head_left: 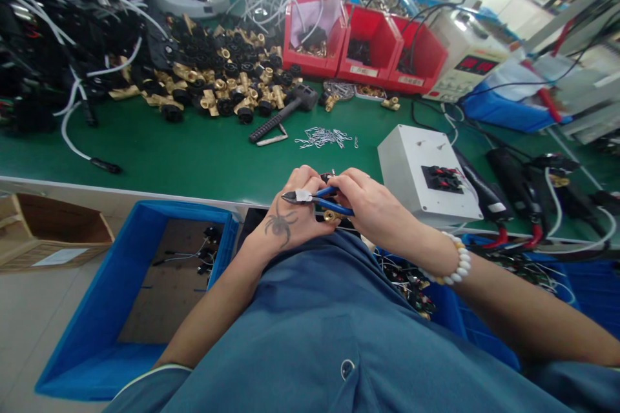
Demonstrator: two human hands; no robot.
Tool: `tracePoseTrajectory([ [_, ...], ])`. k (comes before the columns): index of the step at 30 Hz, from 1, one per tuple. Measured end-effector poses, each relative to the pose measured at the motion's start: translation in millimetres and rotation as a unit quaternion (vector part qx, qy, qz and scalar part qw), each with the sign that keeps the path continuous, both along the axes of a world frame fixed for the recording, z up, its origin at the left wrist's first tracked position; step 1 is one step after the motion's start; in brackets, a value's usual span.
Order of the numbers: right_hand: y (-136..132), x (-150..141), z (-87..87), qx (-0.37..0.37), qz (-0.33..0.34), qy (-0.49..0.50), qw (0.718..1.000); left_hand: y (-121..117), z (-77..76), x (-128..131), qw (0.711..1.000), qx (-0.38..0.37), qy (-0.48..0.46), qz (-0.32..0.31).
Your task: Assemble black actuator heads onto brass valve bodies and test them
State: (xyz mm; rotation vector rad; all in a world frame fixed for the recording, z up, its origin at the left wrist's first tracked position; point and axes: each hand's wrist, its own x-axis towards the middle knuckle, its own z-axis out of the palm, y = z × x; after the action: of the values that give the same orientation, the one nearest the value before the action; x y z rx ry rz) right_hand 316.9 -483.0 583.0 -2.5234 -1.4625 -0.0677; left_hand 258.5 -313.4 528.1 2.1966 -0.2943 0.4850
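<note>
Close to my body at the bench's front edge, my left hand (pixel 290 213) is closed around a brass fitting (pixel 331 215), most of which is hidden by my fingers. My right hand (pixel 371 203) holds blue-handled cutting pliers (pixel 334 202), their jaws pointing left across the back of my left hand. The fingertips of both hands meet at the fitting, where a small dark part shows. Beyond them on the green bench lies a loose pile of thin metal clips (pixel 323 137). A black hammer (pixel 285 113) rests behind the clips, to the left.
Brass and black valve parts (pixel 232 84) are heaped at the back. Red bins (pixel 371 45) stand behind, beside a power supply (pixel 469 55). A grey switch box (pixel 431 174) sits to the right. Below the bench are a blue crate (pixel 97 322) and a cardboard box (pixel 58 226).
</note>
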Motion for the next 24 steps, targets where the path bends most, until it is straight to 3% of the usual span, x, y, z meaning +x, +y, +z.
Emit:
tracePoseTrajectory([
  [4,-0.5,3.1,-1.2,0.033,0.019,-0.01,0.999,2.0,-0.9,1.1,1.0,-0.015,0.006,-0.001],
  [7,-6.2,7.8,10.6,0.105,0.002,0.019,0.994,5.1,-2.3,1.2,0.999,-0.037,0.013,0.008],
  [10,-17.9,8.7,20.7,0.235,-0.122,-0.016,0.964,8.7,-3.2,0.3,0.997,-0.075,0.022,0.004],
  [13,-32.3,6.7,15.1,0.324,-0.223,-0.069,0.917,10.6,-3.0,-0.9,0.994,-0.102,0.025,0.009],
  [15,-40.9,6.6,7.4,0.252,-0.185,-0.044,0.949,10.8,-2.7,-1.2,0.993,-0.111,0.027,0.012],
  [17,-46.3,7.6,4.2,0.117,-0.111,0.009,0.987,10.6,-2.7,-1.2,0.994,-0.107,0.031,0.014],
  [19,-47.2,8.1,7.6,0.062,-0.088,0.04,0.993,10.6,-2.9,-1.0,0.995,-0.098,0.031,0.014],
  [21,-44.5,7.2,12.8,0.159,-0.15,0.015,0.976,11.1,-3.2,-0.7,0.995,-0.096,0.031,0.014],
  [23,-40.7,6.0,13.9,0.277,-0.222,-0.04,0.934,12.1,-3.2,-0.5,0.994,-0.102,0.032,0.016],
  [24,-39.1,5.7,12.2,0.299,-0.237,-0.058,0.922,12.7,-3.1,-0.5,0.994,-0.106,0.034,0.018],
])
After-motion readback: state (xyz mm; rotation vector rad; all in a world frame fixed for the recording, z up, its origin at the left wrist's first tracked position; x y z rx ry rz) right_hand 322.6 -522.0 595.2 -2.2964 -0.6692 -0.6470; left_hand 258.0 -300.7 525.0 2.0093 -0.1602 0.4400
